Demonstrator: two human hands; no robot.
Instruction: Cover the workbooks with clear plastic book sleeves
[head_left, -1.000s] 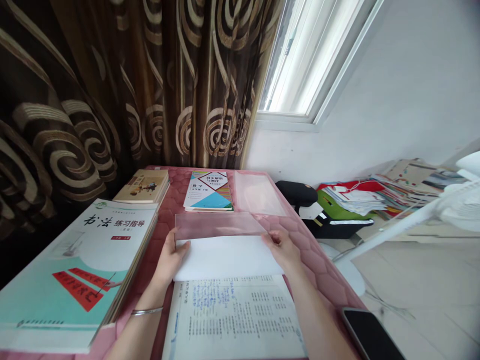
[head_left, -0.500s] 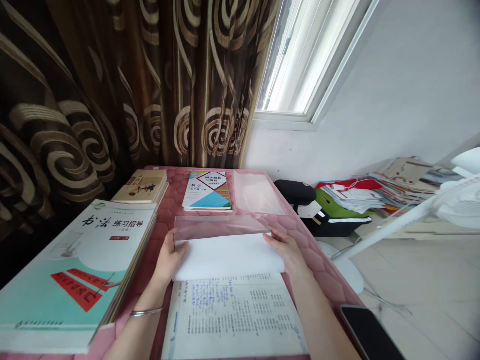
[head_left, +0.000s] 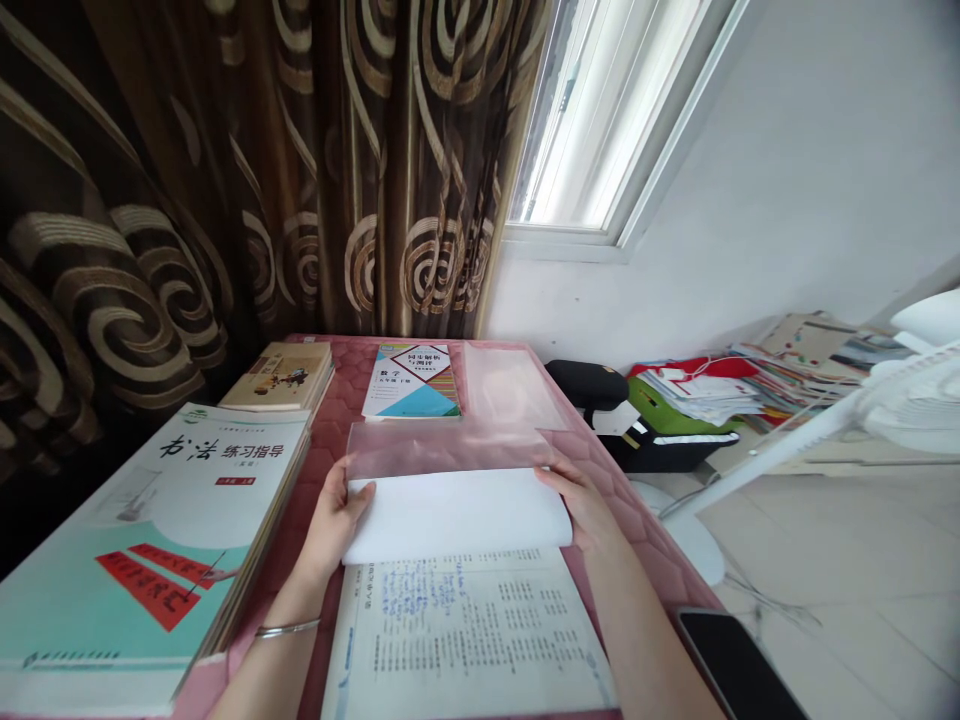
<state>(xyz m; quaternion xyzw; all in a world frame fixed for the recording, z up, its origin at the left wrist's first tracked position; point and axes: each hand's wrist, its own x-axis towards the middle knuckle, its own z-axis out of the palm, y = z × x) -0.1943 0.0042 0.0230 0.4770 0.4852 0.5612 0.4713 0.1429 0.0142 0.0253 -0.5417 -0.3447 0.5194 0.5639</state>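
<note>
In the head view, an open workbook (head_left: 465, 640) lies in front of me, showing a page of print and blue handwriting. Its white blank cover flap (head_left: 457, 515) is lifted along the far side. My left hand (head_left: 337, 515) pinches the left edge of that flap, thumb on top. At the opposite edge my right hand (head_left: 577, 495) grips it in the same way. A clear plastic book cover (head_left: 450, 445) extends beyond the flap, between both hands. Whether the flap sits inside the plastic, I cannot tell. The fingers under the flap are hidden.
A tall stack of books (head_left: 217, 480) stands at left, a smaller stack (head_left: 281, 375) behind it. A math workbook (head_left: 412, 380) and another clear cover (head_left: 510, 385) lie at the back. A phone (head_left: 739, 660) rests near the right edge; a white fan (head_left: 787, 440) stands beyond.
The plastic has shifted and bulges up a little more at its far edge. Both hands keep their grip on the flap, nearly in place. The view has turned slightly.
</note>
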